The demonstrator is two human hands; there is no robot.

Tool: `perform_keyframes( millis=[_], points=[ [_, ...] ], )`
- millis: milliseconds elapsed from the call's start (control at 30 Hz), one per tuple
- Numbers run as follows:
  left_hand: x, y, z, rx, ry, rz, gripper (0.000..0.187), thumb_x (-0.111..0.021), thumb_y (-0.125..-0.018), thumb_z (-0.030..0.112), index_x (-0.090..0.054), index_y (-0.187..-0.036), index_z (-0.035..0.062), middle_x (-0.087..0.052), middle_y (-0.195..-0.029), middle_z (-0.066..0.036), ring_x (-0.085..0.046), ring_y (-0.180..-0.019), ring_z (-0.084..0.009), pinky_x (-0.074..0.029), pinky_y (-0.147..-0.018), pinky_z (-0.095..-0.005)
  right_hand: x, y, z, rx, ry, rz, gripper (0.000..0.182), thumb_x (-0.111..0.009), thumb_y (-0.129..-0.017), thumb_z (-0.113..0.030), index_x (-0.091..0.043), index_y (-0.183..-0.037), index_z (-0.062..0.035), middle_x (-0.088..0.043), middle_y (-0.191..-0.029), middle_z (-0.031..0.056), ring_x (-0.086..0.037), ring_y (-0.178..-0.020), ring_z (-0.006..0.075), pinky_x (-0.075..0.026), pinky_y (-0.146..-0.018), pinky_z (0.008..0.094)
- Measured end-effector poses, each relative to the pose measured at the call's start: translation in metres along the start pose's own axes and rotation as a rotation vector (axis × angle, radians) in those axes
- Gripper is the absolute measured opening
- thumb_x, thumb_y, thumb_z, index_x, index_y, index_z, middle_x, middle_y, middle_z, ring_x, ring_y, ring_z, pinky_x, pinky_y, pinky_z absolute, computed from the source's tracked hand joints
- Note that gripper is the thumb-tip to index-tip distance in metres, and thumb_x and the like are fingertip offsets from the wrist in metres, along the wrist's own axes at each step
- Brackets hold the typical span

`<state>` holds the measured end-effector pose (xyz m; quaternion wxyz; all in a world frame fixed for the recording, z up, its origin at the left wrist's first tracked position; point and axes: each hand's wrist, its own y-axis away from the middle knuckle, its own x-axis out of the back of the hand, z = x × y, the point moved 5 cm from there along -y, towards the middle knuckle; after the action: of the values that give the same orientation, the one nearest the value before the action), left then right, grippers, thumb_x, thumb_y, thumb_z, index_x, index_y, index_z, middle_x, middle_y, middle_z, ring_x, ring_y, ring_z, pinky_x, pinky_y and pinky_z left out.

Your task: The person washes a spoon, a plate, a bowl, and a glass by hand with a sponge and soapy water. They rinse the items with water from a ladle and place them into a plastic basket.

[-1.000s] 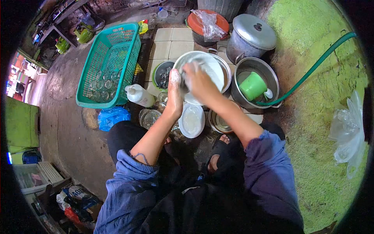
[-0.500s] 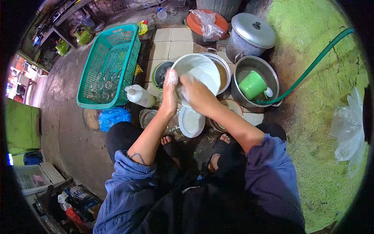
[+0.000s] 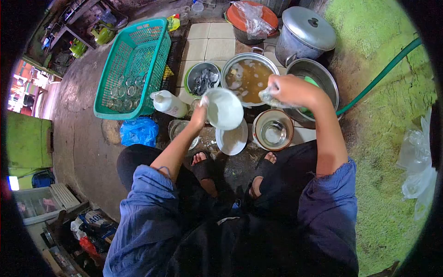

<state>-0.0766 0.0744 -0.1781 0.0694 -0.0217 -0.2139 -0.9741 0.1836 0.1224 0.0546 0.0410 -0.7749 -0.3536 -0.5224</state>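
Observation:
My left hand [image 3: 200,113] grips the rim of a white bowl [image 3: 224,110], which is tilted with its inside showing. To the right, my right hand [image 3: 297,90] is closed around a pale, wet-looking scrubber [image 3: 271,99], partly covered by the fingers. That hand is apart from the bowl, near a pot of cloudy brown water [image 3: 249,76] with suds. Below the held bowl sits another white dish [image 3: 232,138]. A rimmed container with a clear bowl inside [image 3: 273,131] stands on the right. A metal basin with dark items [image 3: 203,79] lies beyond my left hand.
A teal basket [image 3: 101,111] holds several glasses at the left, beside a white bottle [image 3: 170,103] and blue plastic bag [image 3: 138,131]. At the right are a deep pot [image 3: 334,85], green hose [image 3: 380,83] and lidded pot [image 3: 307,34]. An orange-lidded container [image 3: 254,18] stands behind.
My right hand has left the white bowl and moved right with the scrubber. The bowl has lowered in my left hand, uncovering the pot of brown water. The view has shifted slightly.

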Motion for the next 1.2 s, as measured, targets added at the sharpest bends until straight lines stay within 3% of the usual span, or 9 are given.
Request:
perform_keyframes(
  millis=[300,567,633,667,700,767,900,967,1200],
  points=[
    [-0.037,-0.026,-0.187,0.518,0.263,0.115,0.039,-0.038,-0.092,0.028,-0.051,-0.118,0.0018,-0.060,-0.104,-0.017,-0.062,-0.092,-0.0342,-0.055,-0.074,-0.0507,-0.001,-0.001,0.015,-0.083,0.065,-0.125,0.022,-0.052,-0.086,-0.023,-0.055,-0.092,-0.0017,-0.063,-0.084,0.0195,-0.060,-0.077,0.0336,-0.045,-0.070,0.0414],
    [-0.058,-0.032,-0.266,0.495,0.409,0.172,0.041,-0.046,-0.084,0.013,-0.046,-0.124,0.0028,-0.058,-0.109,-0.014,-0.059,-0.096,-0.0306,-0.054,-0.073,-0.0453,0.004,0.011,0.036,-0.059,0.025,-0.041,0.021,-0.051,-0.085,-0.021,-0.053,-0.090,-0.0011,-0.060,-0.082,0.0209,-0.058,-0.080,0.0381,-0.044,-0.071,0.0439],
    [-0.049,-0.064,-0.311,0.174,0.013,0.142,0.041,-0.049,-0.086,0.017,-0.045,-0.124,0.0011,-0.059,-0.109,-0.013,-0.059,-0.098,-0.0289,-0.052,-0.077,-0.0429,0.006,0.014,0.042,-0.068,-0.007,-0.018,0.020,-0.050,-0.085,-0.021,-0.052,-0.090,-0.0008,-0.059,-0.082,0.0209,-0.058,-0.081,0.0382,-0.044,-0.071,0.0440],
    [-0.045,-0.076,-0.337,0.097,0.213,0.233,0.035,-0.047,-0.092,0.028,-0.057,-0.108,-0.0010,-0.064,-0.090,-0.018,-0.065,-0.079,-0.0310,-0.051,-0.059,-0.0433,0.005,0.014,0.045,-0.068,0.002,-0.012,0.021,-0.050,-0.085,-0.021,-0.052,-0.090,-0.0008,-0.060,-0.083,0.0210,-0.058,-0.081,0.0384,-0.044,-0.072,0.0442],
    [-0.044,-0.077,-0.333,0.094,0.212,0.230,0.035,-0.047,-0.092,0.028,-0.057,-0.108,-0.0010,-0.064,-0.090,-0.018,-0.065,-0.079,-0.0310,-0.051,-0.059,-0.0433,0.004,0.013,0.048,-0.068,0.011,-0.008,0.021,-0.050,-0.085,-0.021,-0.052,-0.090,-0.0007,-0.060,-0.083,0.0211,-0.058,-0.081,0.0386,-0.044,-0.072,0.0443],
    [-0.042,-0.061,-0.305,0.250,-0.847,0.192,0.030,-0.055,-0.085,0.022,-0.058,-0.105,-0.0012,-0.062,-0.102,-0.024,-0.061,-0.091,-0.0370,-0.048,-0.082,-0.0431,0.002,0.012,0.051,-0.086,0.023,-0.025,0.021,-0.051,-0.085,-0.021,-0.052,-0.091,-0.0005,-0.060,-0.083,0.0215,-0.058,-0.082,0.0391,-0.044,-0.072,0.0444],
    [-0.041,-0.014,-0.205,0.135,-0.572,0.560,0.024,-0.047,-0.089,0.017,-0.060,-0.098,-0.0006,-0.062,-0.091,-0.022,-0.058,-0.085,-0.0406,-0.045,-0.078,-0.0478,0.007,0.017,0.052,-0.130,0.018,-0.005,0.020,-0.052,-0.085,-0.021,-0.052,-0.090,-0.0011,-0.060,-0.085,0.0221,-0.057,-0.083,0.0401,-0.043,-0.071,0.0448],
    [-0.050,-0.013,-0.140,-0.308,-0.517,0.767,0.022,-0.044,-0.090,0.013,-0.060,-0.100,0.0012,-0.059,-0.093,-0.020,-0.056,-0.089,-0.0397,-0.043,-0.079,-0.0473,0.012,0.020,0.055,-0.162,-0.004,0.026,0.019,-0.053,-0.085,-0.020,-0.052,-0.091,-0.0020,-0.060,-0.086,0.0226,-0.057,-0.083,0.0406,-0.043,-0.071,0.0458],
    [-0.152,-0.122,0.001,-0.613,-0.428,0.187,0.025,-0.043,-0.092,0.016,-0.059,-0.105,0.0013,-0.062,-0.097,-0.021,-0.059,-0.091,-0.0377,-0.045,-0.081,-0.0443,0.012,0.019,0.057,-0.302,0.172,0.095,0.021,-0.047,-0.085,-0.018,-0.057,-0.094,-0.0014,-0.064,-0.090,0.0221,-0.062,-0.086,0.0383,-0.048,-0.076,0.0475]
  ],
)
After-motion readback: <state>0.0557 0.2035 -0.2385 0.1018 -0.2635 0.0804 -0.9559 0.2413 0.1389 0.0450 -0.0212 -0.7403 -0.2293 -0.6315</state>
